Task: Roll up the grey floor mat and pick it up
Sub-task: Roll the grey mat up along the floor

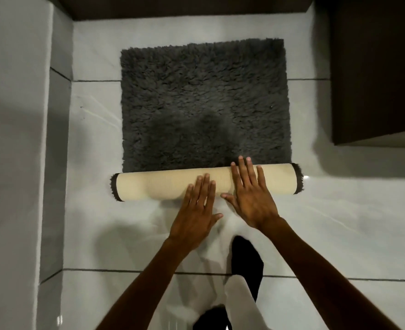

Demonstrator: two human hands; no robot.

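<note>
Glossy pale grey tiled floor [101, 234] with dark grout lines, grey wall [11, 139] at left, dark brown cabinet [375, 67] upper right.

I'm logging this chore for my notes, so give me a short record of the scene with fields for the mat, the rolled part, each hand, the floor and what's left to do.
mat: grey floor mat, shaggy, most of it flat on the floor
rolled part: near edge rolled into a cream-backed roll
left hand: open, fingers flat on the roll
right hand: open, fingers flat across the roll
floor: pale glossy tiles
remaining: most of the mat unrolled; not picked up
</note>
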